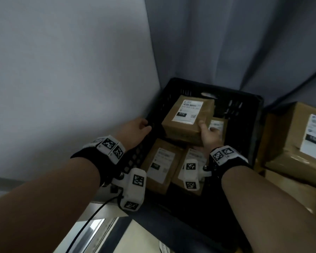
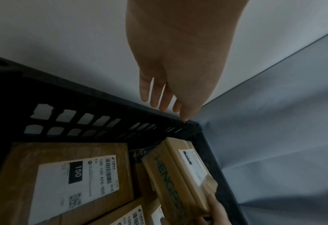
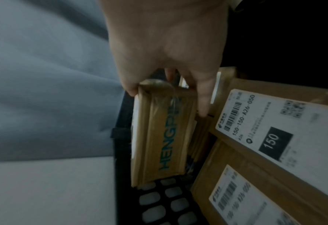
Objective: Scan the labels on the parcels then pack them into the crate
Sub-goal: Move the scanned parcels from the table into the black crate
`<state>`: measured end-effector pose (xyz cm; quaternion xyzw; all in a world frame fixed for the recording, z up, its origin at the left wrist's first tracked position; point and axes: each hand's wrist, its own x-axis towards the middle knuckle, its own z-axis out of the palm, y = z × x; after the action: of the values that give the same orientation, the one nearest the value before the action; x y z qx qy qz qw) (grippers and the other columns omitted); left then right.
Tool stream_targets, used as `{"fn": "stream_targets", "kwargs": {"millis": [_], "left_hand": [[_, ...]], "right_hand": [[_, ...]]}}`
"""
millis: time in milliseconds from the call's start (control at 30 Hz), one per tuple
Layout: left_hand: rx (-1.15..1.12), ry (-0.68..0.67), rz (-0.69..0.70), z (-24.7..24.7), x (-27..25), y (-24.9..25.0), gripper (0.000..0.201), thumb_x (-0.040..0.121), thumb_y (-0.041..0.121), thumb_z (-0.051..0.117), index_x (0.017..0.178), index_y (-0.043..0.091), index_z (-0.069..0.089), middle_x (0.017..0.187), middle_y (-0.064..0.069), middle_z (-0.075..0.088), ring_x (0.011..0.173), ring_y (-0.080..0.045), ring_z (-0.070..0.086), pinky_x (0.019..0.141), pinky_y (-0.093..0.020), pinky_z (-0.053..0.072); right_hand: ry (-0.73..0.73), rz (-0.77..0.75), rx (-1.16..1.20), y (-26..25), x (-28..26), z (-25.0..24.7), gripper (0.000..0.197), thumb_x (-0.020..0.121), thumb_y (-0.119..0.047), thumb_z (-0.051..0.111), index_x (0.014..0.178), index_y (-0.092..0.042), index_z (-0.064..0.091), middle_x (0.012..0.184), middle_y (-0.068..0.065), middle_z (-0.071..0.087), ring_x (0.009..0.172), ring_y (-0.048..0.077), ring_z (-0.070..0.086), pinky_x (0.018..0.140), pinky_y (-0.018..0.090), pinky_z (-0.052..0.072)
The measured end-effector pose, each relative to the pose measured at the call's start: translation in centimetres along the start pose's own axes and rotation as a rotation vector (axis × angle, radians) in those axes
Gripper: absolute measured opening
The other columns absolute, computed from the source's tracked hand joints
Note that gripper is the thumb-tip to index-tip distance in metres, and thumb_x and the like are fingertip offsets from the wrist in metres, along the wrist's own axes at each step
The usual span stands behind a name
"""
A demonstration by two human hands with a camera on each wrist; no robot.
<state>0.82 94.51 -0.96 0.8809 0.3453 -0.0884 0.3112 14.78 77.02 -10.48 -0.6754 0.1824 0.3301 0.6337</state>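
Observation:
A black slatted crate [image 1: 248,105] stands in a corner. My right hand [image 1: 206,132] grips a brown cardboard parcel [image 1: 188,115] by its near right corner, label up, tilted above the parcels lying in the crate. The right wrist view shows the thumb and fingers of that hand [image 3: 165,85] pinching the parcel [image 3: 159,137], which has green lettering on its side, close to the crate wall [image 3: 159,205]. Two labelled parcels [image 1: 159,165] [image 1: 190,172] lie flat in the near half. My left hand [image 1: 139,126] rests on the left rim [image 2: 82,94], its fingers [image 2: 164,105] nearly straight outside the wall.
A stack of larger cardboard parcels [image 1: 295,139] stands right of the crate. A pale wall [image 1: 62,70] runs close along the crate's left side and a grey curtain [image 1: 244,42] hangs behind it. A black cable [image 1: 91,216] trails from my left wrist.

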Motion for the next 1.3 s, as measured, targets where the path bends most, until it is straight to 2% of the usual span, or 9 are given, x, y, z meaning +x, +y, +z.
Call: {"fn": "stream_targets", "kwargs": {"millis": [167, 367, 500, 667, 867, 1000, 1100, 1200, 1300], "left_hand": [[-0.016, -0.021, 0.026, 0.4, 2.2, -0.9, 0.040, 0.099, 0.033, 0.048, 0.134, 0.014, 0.050, 0.128, -0.005, 0.059, 0.113, -0.021, 0.057, 0.095, -0.027, 0.042], [-0.022, -0.021, 0.028, 1.4, 2.5, -1.1, 0.041, 0.100, 0.031, 0.048, 0.135, 0.012, 0.049, 0.131, -0.007, 0.057, 0.116, -0.020, 0.055, 0.086, -0.019, 0.036], [-0.060, -0.016, 0.034, 1.5, 2.2, -0.9, 0.039, 0.099, 0.030, 0.050, 0.133, 0.012, 0.050, 0.126, -0.007, 0.059, 0.108, -0.018, 0.056, 0.087, -0.023, 0.041], [-0.099, 0.002, 0.036, 1.8, 1.5, -0.2, 0.037, 0.098, 0.031, 0.052, 0.130, 0.013, 0.052, 0.123, -0.006, 0.060, 0.108, -0.020, 0.057, 0.096, -0.031, 0.045], [-0.162, 0.008, 0.089, 2.2, -1.1, 4.1, 0.034, 0.097, 0.029, 0.052, 0.126, 0.011, 0.055, 0.120, -0.010, 0.061, 0.103, -0.021, 0.057, 0.086, -0.029, 0.046], [-0.180, -0.008, 0.151, 2.9, -3.9, 9.2, 0.035, 0.098, 0.031, 0.050, 0.127, 0.011, 0.054, 0.113, -0.005, 0.057, 0.093, -0.017, 0.053, 0.072, -0.025, 0.043], [-0.208, -0.004, 0.208, 4.0, -6.5, 13.7, 0.034, 0.098, 0.029, 0.052, 0.126, 0.010, 0.055, 0.110, -0.004, 0.057, 0.096, -0.018, 0.054, 0.079, -0.025, 0.041], [-0.251, -0.003, 0.270, 5.5, -8.9, 18.2, 0.030, 0.096, 0.028, 0.054, 0.120, 0.010, 0.059, 0.108, -0.004, 0.060, 0.102, -0.022, 0.059, 0.085, -0.029, 0.046], [-0.222, -0.031, 0.359, 7.3, -11.4, 22.8, 0.027, 0.098, 0.026, 0.051, 0.118, 0.009, 0.057, 0.102, 0.000, 0.055, 0.088, -0.012, 0.054, 0.068, -0.011, 0.038]], "right_hand": [[-0.093, -0.012, -0.036, 1.7, 2.8, 1.7, 0.050, 0.095, -0.022, 0.057, 0.143, -0.019, 0.041, 0.137, 0.005, 0.051, 0.123, 0.027, 0.051, 0.103, 0.043, 0.046], [-0.187, -0.101, -0.151, 1.7, 2.3, 2.8, 0.064, 0.095, 0.008, 0.043, 0.151, -0.022, 0.029, 0.136, 0.010, 0.051, 0.119, 0.032, 0.055, 0.092, 0.036, 0.050], [-0.277, -0.071, -0.127, 1.1, 2.3, 2.7, 0.065, 0.091, 0.007, 0.049, 0.146, -0.025, 0.036, 0.135, 0.006, 0.056, 0.118, 0.028, 0.055, 0.101, 0.043, 0.047], [-0.243, -0.169, -0.396, -0.4, -0.3, 1.5, 0.060, 0.094, -0.006, 0.056, 0.148, -0.017, 0.034, 0.126, 0.002, 0.048, 0.121, 0.024, 0.050, 0.094, 0.033, 0.045], [-0.212, -0.316, -0.476, -3.0, -4.3, -2.8, 0.017, 0.092, -0.005, 0.052, 0.090, -0.018, 0.063, 0.080, 0.007, 0.061, 0.070, 0.017, 0.056, 0.061, 0.027, 0.045], [-0.191, -0.421, -0.552, -5.4, -8.0, -7.9, 0.022, 0.094, -0.005, 0.051, 0.078, -0.018, 0.060, 0.078, 0.004, 0.060, 0.074, 0.016, 0.057, 0.070, 0.028, 0.051], [-0.115, -0.497, -0.569, -6.9, -10.3, -12.4, 0.027, 0.093, -0.005, 0.049, 0.075, -0.022, 0.059, 0.083, 0.007, 0.065, 0.076, 0.017, 0.060, 0.079, 0.033, 0.053], [-0.032, -0.589, -0.544, -8.5, -13.2, -17.3, 0.030, 0.092, -0.002, 0.048, 0.072, -0.022, 0.059, 0.075, 0.005, 0.065, 0.067, 0.014, 0.059, 0.069, 0.026, 0.050], [0.072, -0.699, -0.558, -10.0, -16.2, -22.8, 0.030, 0.089, 0.001, 0.048, 0.072, -0.022, 0.059, 0.077, 0.008, 0.066, 0.070, 0.022, 0.063, 0.074, 0.033, 0.053]]}}
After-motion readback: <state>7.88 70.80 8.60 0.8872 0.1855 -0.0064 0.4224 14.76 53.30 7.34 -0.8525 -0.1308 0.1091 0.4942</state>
